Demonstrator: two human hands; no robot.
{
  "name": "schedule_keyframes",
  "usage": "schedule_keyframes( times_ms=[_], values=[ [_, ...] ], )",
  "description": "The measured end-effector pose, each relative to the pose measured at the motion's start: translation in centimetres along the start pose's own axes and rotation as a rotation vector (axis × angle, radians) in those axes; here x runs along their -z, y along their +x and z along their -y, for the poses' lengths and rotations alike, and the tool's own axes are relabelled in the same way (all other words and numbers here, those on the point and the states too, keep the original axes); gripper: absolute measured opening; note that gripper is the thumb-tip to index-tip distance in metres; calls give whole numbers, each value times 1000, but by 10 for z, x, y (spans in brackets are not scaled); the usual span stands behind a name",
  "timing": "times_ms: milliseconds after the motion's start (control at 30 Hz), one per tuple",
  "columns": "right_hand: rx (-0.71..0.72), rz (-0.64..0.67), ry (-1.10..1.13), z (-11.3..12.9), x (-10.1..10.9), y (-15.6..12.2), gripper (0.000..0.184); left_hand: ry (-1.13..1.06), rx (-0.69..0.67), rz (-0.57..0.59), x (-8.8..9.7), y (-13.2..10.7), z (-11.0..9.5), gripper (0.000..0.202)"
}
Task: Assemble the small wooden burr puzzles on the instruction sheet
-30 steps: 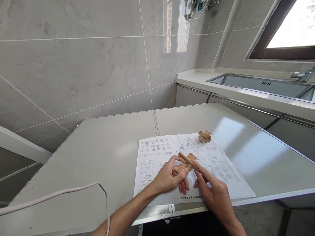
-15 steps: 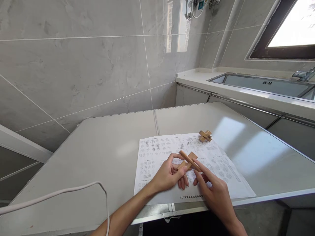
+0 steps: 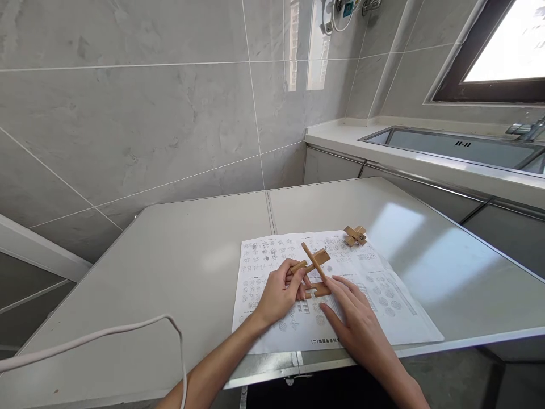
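Observation:
My left hand [image 3: 279,289] grips wooden interlocking puzzle pieces [image 3: 318,259] between thumb and fingers, held just above a printed sheet. One thin stick crosses the others at a slant. Below them, a notched wooden piece [image 3: 320,289] is close to the paper; its left end is at my left fingers. My right hand [image 3: 360,321] is beside it, thumb and fingers apart, with the fingertips by the stick's lower end and the notched piece's right end. Whether they touch is unclear. Small line diagrams cover the printed sheet [image 3: 272,338].
An assembled wooden cross-shaped puzzle [image 3: 355,236] sits at the sheet's far right corner. A pale cable [image 3: 106,330] runs over the left of the white table [image 3: 204,227]. Beyond the table's right edge is a counter with a sink [image 3: 443,139]. A tiled wall [image 3: 170,113] stands behind.
My left hand has lifted the crossed pieces slightly up and left. My right hand's fingers have spread away from the stick. The notched piece below now shows between the hands.

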State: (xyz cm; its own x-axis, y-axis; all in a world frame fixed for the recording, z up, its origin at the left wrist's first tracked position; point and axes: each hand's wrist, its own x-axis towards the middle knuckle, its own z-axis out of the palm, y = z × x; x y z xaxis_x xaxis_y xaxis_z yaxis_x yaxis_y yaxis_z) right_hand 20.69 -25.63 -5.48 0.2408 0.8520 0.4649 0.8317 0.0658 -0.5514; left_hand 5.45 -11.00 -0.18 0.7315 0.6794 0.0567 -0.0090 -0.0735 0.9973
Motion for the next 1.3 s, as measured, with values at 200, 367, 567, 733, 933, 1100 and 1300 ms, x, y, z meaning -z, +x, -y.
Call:
schedule_keyframes(
  times_ms=[200,367,567,733,933,1100,1300],
  values=[
    [-60,33,84,-1,2,0,29,-26,-14,-45,2,1,1,38],
    [-101,46,119,-3,2,-1,26,-103,-12,-32,3,3,0,38],
    [-127,80,164,4,6,1,22,-205,25,48,9,6,-4,44],
    [-321,-52,236,12,13,2,30,-235,52,124,13,5,-6,46],
    [-582,-256,614,9,43,13,45,-242,74,210,13,3,-8,45],
    [-609,-110,934,18,69,27,42,-229,108,287,11,1,-9,43],
    [-530,64,950,22,72,34,39,-216,112,339,11,0,-12,45]
  ],
)
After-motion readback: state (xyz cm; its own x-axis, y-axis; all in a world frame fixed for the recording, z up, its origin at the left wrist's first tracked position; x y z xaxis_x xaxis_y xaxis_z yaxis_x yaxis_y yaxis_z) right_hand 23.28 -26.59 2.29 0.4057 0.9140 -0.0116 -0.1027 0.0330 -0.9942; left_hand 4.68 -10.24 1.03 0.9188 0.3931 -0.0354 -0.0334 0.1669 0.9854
